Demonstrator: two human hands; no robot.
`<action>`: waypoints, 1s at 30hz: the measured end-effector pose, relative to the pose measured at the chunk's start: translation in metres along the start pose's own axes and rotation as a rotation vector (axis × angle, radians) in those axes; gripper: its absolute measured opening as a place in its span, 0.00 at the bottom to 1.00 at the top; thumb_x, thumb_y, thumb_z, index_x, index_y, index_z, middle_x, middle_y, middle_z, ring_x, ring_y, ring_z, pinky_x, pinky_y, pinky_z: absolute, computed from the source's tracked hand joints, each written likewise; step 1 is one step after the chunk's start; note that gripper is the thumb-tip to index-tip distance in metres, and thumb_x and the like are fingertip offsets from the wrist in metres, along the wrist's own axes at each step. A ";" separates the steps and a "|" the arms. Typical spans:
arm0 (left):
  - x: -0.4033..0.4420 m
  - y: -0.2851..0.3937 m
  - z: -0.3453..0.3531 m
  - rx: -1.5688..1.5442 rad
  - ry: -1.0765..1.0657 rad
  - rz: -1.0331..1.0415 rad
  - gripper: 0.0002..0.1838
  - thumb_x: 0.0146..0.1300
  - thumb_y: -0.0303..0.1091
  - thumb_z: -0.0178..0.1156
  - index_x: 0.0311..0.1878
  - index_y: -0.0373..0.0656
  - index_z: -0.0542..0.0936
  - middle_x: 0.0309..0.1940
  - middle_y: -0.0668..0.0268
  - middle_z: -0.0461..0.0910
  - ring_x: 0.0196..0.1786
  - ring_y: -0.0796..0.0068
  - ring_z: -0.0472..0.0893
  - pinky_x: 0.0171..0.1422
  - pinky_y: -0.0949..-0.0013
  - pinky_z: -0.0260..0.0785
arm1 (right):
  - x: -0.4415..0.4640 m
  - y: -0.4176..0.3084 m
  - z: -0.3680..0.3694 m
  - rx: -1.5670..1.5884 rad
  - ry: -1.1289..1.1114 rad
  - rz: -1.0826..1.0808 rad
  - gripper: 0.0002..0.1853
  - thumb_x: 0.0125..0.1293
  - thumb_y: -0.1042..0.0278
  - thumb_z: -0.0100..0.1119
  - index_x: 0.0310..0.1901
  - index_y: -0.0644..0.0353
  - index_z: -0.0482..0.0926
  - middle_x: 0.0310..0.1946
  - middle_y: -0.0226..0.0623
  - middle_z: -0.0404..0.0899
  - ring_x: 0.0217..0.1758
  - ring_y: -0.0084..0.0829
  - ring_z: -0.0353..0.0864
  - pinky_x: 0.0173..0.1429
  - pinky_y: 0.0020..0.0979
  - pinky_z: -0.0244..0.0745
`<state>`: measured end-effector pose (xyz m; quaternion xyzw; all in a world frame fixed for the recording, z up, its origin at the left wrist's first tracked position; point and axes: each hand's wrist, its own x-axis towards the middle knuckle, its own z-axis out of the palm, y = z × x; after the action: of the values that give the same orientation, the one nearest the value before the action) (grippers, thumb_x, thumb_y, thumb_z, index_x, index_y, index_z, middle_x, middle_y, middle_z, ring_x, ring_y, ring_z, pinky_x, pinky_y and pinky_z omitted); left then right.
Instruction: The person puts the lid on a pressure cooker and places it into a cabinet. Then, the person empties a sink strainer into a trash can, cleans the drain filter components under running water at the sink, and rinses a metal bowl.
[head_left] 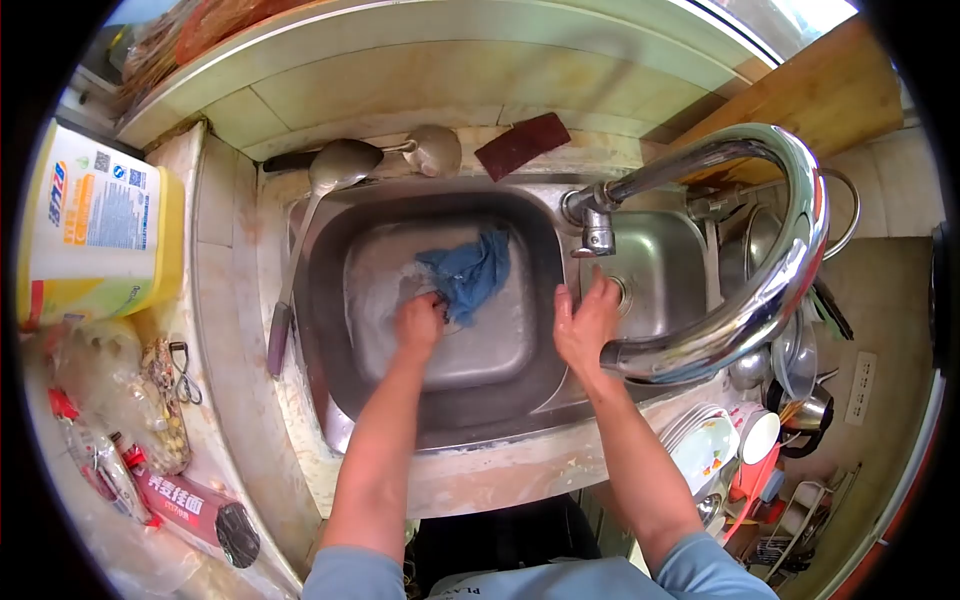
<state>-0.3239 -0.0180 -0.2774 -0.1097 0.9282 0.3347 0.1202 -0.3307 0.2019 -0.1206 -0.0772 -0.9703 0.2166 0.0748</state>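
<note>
A wet blue cloth point(472, 270) lies bunched in the large sink basin point(480, 370), in shallow water. My left hand point(418, 322) is at the cloth's lower left edge, its fingers closed on the fabric. My right hand point(588, 318) is raised over the divider between the two basins, fingers apart and holding nothing. Just above it is the faucet's base with its handle point(597, 236). The curved chrome spout point(800, 220) arcs round to the right, its end beside my right wrist.
A ladle point(340, 165), a round metal utensil point(434, 151) and a dark red block point(522, 146) lie behind the sink. Stacked bowls point(700, 450) stand at right. A yellow jug point(100, 220) and packaged noodles point(190, 510) are at left.
</note>
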 end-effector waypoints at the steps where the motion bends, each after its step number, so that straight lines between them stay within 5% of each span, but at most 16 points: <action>1: 0.006 0.001 0.002 -0.002 -0.003 0.000 0.08 0.52 0.35 0.62 0.34 0.43 0.82 0.32 0.52 0.81 0.39 0.48 0.79 0.44 0.52 0.71 | -0.001 0.003 0.010 0.026 -0.166 0.180 0.26 0.62 0.62 0.54 0.56 0.72 0.65 0.48 0.56 0.67 0.50 0.55 0.68 0.56 0.47 0.64; 5: 0.016 -0.003 0.010 0.071 -0.054 -0.083 0.07 0.50 0.35 0.63 0.32 0.44 0.83 0.31 0.53 0.81 0.38 0.49 0.80 0.41 0.53 0.71 | -0.011 -0.005 0.028 -0.122 -0.118 0.172 0.35 0.63 0.55 0.52 0.63 0.74 0.56 0.48 0.59 0.68 0.52 0.55 0.68 0.57 0.47 0.64; 13: 0.019 -0.011 -0.007 0.019 -0.103 -0.002 0.10 0.51 0.38 0.63 0.31 0.41 0.83 0.29 0.55 0.82 0.37 0.53 0.81 0.43 0.57 0.73 | -0.010 0.002 0.037 -0.186 -0.036 0.121 0.32 0.62 0.59 0.54 0.61 0.72 0.58 0.46 0.54 0.69 0.51 0.52 0.69 0.52 0.46 0.69; 16: 0.013 -0.004 -0.026 -0.107 -0.068 -0.129 0.13 0.53 0.42 0.62 0.38 0.45 0.83 0.36 0.58 0.82 0.41 0.53 0.80 0.44 0.56 0.73 | -0.009 -0.001 0.034 -0.106 -0.021 0.106 0.30 0.60 0.65 0.54 0.60 0.75 0.59 0.42 0.59 0.69 0.48 0.56 0.68 0.52 0.50 0.64; 18: 0.020 0.015 -0.037 -0.040 0.237 0.103 0.17 0.54 0.44 0.63 0.45 0.46 0.81 0.44 0.60 0.80 0.46 0.56 0.78 0.49 0.59 0.72 | -0.010 0.000 0.034 -0.101 -0.021 0.106 0.30 0.60 0.65 0.54 0.60 0.75 0.59 0.42 0.59 0.69 0.48 0.56 0.68 0.52 0.50 0.64; 21: 0.032 0.058 -0.039 0.111 0.216 0.350 0.20 0.53 0.42 0.63 0.50 0.47 0.79 0.50 0.60 0.77 0.52 0.56 0.75 0.55 0.61 0.69 | -0.008 -0.001 0.032 -0.138 -0.033 0.100 0.31 0.60 0.63 0.54 0.60 0.74 0.59 0.43 0.57 0.69 0.49 0.54 0.68 0.51 0.48 0.66; 25: 0.041 0.077 -0.021 0.253 0.093 0.359 0.22 0.53 0.38 0.63 0.52 0.45 0.77 0.51 0.58 0.76 0.53 0.53 0.73 0.59 0.60 0.67 | -0.008 -0.001 0.032 -0.181 -0.067 0.117 0.32 0.60 0.60 0.54 0.61 0.73 0.58 0.44 0.54 0.69 0.50 0.52 0.69 0.50 0.47 0.69; 28: 0.058 0.063 0.003 -0.072 -0.044 0.284 0.24 0.52 0.36 0.63 0.55 0.44 0.75 0.51 0.57 0.75 0.54 0.50 0.71 0.60 0.58 0.65 | -0.007 -0.005 0.028 -0.161 -0.051 0.104 0.31 0.59 0.62 0.54 0.60 0.73 0.60 0.43 0.56 0.70 0.48 0.53 0.71 0.49 0.49 0.70; 30: 0.062 0.074 0.012 -0.308 0.365 0.003 0.24 0.52 0.36 0.62 0.54 0.41 0.74 0.49 0.57 0.76 0.53 0.49 0.71 0.58 0.55 0.65 | -0.006 -0.004 0.028 -0.153 -0.062 0.111 0.32 0.60 0.61 0.54 0.61 0.73 0.59 0.44 0.56 0.70 0.48 0.53 0.71 0.49 0.49 0.70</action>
<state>-0.4023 0.0378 -0.2605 -0.1840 0.8727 0.4471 -0.0685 -0.3303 0.1852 -0.1448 -0.1298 -0.9801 0.1478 0.0264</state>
